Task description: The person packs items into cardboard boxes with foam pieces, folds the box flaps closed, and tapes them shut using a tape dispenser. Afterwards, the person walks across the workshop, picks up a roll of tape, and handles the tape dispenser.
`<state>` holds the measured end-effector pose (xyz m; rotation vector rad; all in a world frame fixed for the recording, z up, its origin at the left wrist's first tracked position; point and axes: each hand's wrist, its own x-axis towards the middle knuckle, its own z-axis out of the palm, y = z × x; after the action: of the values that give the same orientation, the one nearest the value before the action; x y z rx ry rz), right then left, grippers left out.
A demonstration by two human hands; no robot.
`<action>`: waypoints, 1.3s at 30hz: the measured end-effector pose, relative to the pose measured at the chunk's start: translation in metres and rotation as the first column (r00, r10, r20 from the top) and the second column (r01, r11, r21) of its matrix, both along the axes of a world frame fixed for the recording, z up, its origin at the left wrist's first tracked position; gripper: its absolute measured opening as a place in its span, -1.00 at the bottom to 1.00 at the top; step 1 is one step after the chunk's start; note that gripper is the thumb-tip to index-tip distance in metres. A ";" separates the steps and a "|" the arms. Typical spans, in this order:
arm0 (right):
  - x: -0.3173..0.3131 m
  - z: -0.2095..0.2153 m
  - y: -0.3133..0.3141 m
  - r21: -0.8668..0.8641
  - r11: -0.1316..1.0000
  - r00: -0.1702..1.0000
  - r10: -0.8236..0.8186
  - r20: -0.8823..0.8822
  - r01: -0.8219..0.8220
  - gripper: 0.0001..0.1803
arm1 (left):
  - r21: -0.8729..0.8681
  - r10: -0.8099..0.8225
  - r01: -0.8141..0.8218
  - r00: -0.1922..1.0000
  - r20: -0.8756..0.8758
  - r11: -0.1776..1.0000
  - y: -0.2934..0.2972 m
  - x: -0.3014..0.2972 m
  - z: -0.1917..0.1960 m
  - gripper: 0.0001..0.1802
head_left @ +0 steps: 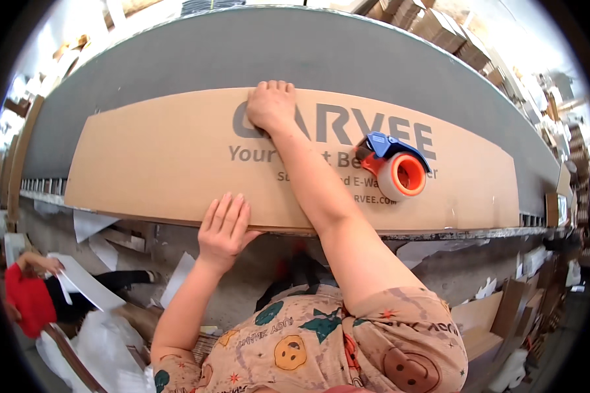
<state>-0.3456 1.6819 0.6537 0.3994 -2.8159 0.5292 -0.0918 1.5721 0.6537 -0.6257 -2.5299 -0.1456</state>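
Carton [157, 157], long and flat, lying on the belt [321, 52]; probably stiff, weight unclear, best held by both long edges. Right hand [272, 108] bends over the far edge, its grip uncertain; left hand [224, 232] lies fingers outstretched at the near edge. Dispenser [390, 171], on top, may slide under tilt.

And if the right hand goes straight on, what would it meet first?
The way looks free over the gray conveyor belt beyond the cardboard box; how high the right hand sits above the belt is unclear.
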 end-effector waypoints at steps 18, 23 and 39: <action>0.120 0.127 0.252 0.198 0.980 0.877 -0.070 0.475 -0.029 -0.47 | -0.138 -0.282 0.304 0.946 0.159 0.943 -0.028 -0.023 0.015 -0.33; 0.141 0.099 0.230 0.096 0.924 0.547 -0.299 0.782 0.369 -0.65 | -0.064 -0.400 0.410 0.907 0.133 0.910 -0.037 -0.030 0.003 -0.40; 0.310 0.074 0.095 -0.884 -0.110 0.872 -0.144 0.467 0.455 -0.42 | -0.012 -0.549 0.549 0.836 -0.008 0.836 -0.058 -0.026 -0.010 -0.50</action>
<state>-0.0357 1.7767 0.7273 -0.6967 -1.6166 2.3200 -0.1180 1.5140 0.6439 -1.3439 -2.2671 -0.3319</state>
